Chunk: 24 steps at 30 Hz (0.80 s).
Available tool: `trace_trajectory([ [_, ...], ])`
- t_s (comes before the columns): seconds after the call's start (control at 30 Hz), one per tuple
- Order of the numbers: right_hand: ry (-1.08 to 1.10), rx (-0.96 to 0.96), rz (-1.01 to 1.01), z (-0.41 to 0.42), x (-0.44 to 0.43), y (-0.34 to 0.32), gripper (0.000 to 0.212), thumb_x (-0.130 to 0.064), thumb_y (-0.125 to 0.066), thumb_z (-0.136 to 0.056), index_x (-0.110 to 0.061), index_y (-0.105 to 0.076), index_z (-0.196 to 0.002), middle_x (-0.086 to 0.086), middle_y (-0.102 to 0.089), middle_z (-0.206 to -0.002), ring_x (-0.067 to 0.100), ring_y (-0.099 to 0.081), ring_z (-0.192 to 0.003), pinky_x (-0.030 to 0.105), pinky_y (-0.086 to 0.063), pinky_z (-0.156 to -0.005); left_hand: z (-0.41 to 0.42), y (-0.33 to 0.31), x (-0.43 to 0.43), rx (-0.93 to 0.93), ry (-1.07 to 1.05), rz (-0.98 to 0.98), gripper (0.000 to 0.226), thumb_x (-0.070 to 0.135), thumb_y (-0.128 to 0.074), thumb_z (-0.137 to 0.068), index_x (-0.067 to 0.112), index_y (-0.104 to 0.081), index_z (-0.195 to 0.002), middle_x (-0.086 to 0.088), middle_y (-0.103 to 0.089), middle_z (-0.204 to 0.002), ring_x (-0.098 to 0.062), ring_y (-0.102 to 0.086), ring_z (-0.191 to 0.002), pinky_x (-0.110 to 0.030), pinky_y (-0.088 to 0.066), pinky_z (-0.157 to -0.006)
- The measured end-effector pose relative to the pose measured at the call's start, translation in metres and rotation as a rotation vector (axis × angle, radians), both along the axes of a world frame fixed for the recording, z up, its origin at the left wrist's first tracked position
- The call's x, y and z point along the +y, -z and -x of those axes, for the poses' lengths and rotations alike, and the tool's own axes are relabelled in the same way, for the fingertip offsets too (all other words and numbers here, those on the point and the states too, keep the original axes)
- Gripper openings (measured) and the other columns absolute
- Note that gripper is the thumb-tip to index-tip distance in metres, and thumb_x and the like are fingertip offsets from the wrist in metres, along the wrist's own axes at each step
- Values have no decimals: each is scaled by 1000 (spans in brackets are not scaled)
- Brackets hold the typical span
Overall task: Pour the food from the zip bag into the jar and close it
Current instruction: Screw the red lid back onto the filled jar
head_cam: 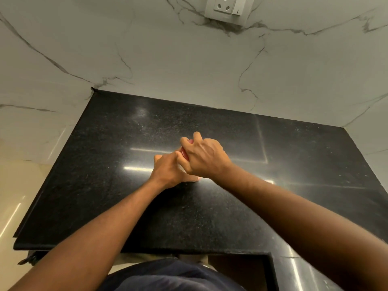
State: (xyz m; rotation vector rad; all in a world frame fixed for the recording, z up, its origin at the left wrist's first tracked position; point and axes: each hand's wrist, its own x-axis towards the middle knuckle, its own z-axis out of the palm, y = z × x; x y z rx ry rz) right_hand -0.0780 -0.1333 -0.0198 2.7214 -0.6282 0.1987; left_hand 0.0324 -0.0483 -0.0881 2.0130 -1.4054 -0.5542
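Observation:
Both hands meet at the middle of the black granite counter (105, 185). My right hand (204, 158) grips from above over a red lid (184, 153), of which only a sliver shows between the fingers. My left hand (170, 170) wraps around the jar below the lid. The jar's body is almost wholly hidden by the two hands; a pale bit shows at its side (180, 166). No zip bag is in view.
White marble walls rise behind and to the left of the counter. A wall socket (227, 8) sits high on the back wall. The counter's front edge runs near my body, with a step at the lower right (270, 257).

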Motion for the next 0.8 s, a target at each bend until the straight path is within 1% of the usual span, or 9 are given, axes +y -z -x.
trace_trajectory([
  [0.13, 134, 15, -63, -6, 7, -2, 60, -66, -34, -99, -14, -62, -108, 12, -62, -91, 14, -18, -44, 23, -12, -42, -3, 3, -1, 15, 18, -43, 62, 73, -82, -59, 44, -59, -109, 21, -73, -88, -5, -68, -98, -46, -43, -97],
  [0.2, -16, 85, -86, 3, -4, -7, 68, -72, -30, -99, -15, -57, -126, 16, -62, -108, 19, -39, -44, 25, -23, -43, -14, 3, 2, 177, 63, -73, 70, 65, -89, -55, 45, -61, -115, 24, -76, -96, -1, -67, -104, -49, -43, -105],
  [0.3, -347, 219, -141, 17, -32, -22, 69, -72, -29, -101, -25, -38, -151, 18, -55, -130, 28, -66, -70, 32, -45, -48, -34, 2, 4, 310, 117, -166, 70, 57, -95, -48, 49, -64, -110, 26, -76, -98, 1, -65, -106, -51, -45, -110],
  [0.37, -430, 276, -154, 14, -41, -28, 68, -71, -29, -100, -24, -39, -149, 18, -53, -130, 28, -65, -78, 33, -49, -51, -35, 1, 4, 306, 138, -201, 70, 60, -95, -47, 50, -60, -106, 28, -71, -101, -1, -62, -109, -47, -45, -110],
  [0.47, -469, 254, -142, 3, -37, -24, 63, -67, -32, -98, -20, -50, -136, 19, -56, -118, 28, -63, -64, 29, -42, -49, -27, 4, 5, 234, 119, -133, 77, 69, -91, -47, 51, -55, -114, 27, -71, -102, -2, -62, -108, -35, -40, -98],
  [0.53, -401, 165, -122, 0, -29, -15, 58, -64, -38, -98, -17, -55, -126, 19, -57, -106, 28, -55, -50, 27, -38, -45, -21, 6, 4, 149, 69, -89, 68, 75, -85, -49, 54, -56, -107, 29, -70, -90, 3, -63, -96, -29, -36, -86],
  [0.63, -114, -5, -77, 1, -8, -4, 52, -62, -43, -96, -13, -59, -105, 14, -55, -88, 21, -30, -37, 22, -21, -42, -7, 11, -1, -96, -18, -63, 69, 82, -74, -53, 49, -52, -109, 26, -65, -75, 1, -64, -82, -36, -41, -79],
  [0.73, 136, -69, -78, -7, 10, 1, 50, -62, -42, -95, -15, -59, -101, 8, -43, -83, 15, -20, -40, 21, -12, -43, 5, 13, -1, -107, -73, 8, 72, 79, -73, -57, 50, -42, -116, 25, -63, -72, -2, -63, -77, -41, -37, -78],
  [0.8, 185, -70, -103, -10, 16, 0, 53, -64, -40, -96, -15, -59, -103, 8, -46, -86, 14, -22, -41, 21, -12, -44, -1, 14, 0, -55, -26, -8, 75, 77, -76, -58, 50, -42, -119, 25, -68, -81, -3, -65, -85, -42, -38, -82],
])
